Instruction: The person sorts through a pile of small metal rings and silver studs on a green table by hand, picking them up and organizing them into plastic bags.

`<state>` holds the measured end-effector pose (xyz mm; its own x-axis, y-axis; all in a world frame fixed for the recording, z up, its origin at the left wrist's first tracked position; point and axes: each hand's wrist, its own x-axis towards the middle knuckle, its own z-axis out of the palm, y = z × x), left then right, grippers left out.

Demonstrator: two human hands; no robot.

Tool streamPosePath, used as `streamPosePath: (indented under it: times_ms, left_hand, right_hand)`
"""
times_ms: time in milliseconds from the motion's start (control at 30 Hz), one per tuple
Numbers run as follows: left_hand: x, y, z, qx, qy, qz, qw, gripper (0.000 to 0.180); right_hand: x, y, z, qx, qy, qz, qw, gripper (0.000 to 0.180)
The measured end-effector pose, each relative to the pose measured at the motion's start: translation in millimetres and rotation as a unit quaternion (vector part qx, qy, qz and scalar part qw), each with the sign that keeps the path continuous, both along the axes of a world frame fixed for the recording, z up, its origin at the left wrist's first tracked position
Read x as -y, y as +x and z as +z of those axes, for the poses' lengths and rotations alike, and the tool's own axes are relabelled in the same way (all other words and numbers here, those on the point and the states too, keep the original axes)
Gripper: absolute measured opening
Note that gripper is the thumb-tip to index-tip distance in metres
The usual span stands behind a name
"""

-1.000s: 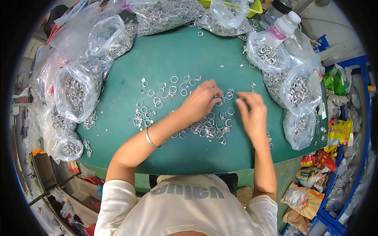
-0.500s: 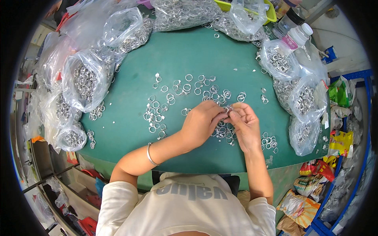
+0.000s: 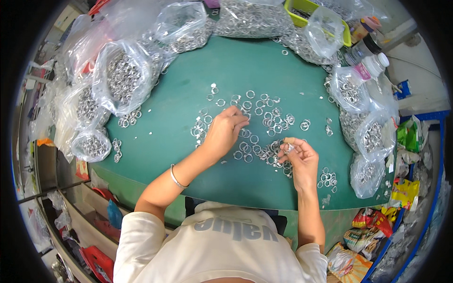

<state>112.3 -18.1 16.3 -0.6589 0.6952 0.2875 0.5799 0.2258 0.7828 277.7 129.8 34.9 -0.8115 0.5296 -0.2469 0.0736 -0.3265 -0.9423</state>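
Note:
My left hand (image 3: 223, 131), with a silver bangle (image 3: 176, 176) on its wrist, is over the middle of the scattered silver rings (image 3: 274, 123). Its fingers are drawn together, and a ring (image 3: 247, 116) shows at their tips. Lower and to the right, my right hand (image 3: 304, 162) pinches a silver ring (image 3: 287, 147) between thumb and forefinger. A small heap of rings (image 3: 271, 154) lies on the table just left of that hand. Looser rings (image 3: 202, 123) lie left of my left hand. The two hands are apart.
On the green table (image 3: 188, 75), open plastic bags of rings stand along the left (image 3: 123, 75), the back (image 3: 252, 21) and the right (image 3: 370, 137). A yellow-green basket (image 3: 348, 37) and a white bottle (image 3: 375, 65) are at the back right. More rings (image 3: 327, 179) lie right of my right hand.
My hands were together at one ring and have parted. The left has moved left to the scattered rings; the right stays near the heap with a ring. The view has shifted a little.

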Motion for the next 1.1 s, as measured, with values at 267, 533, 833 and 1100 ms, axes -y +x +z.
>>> streamPosePath:
  times_ms: [267,533,833,1100]
  left_hand:
    - [28,-2,8,0.230,-0.013,-0.039,0.972,0.013]
    - [58,10,15,0.660,0.069,-0.081,0.744,0.034]
    - [63,23,-4,0.836,0.195,-0.091,0.504,0.058]
    - [75,31,7,0.739,0.171,-0.058,0.649,0.038]
  right_hand:
    - [26,-22,-4,-0.024,0.072,0.052,0.996,0.027]
    - [53,-37,10,0.018,0.344,0.097,0.934,0.022]
    - [58,-51,22,-0.038,0.389,0.224,0.893,0.019]
    - [44,-66,20,0.053,0.383,0.160,0.908,0.019]
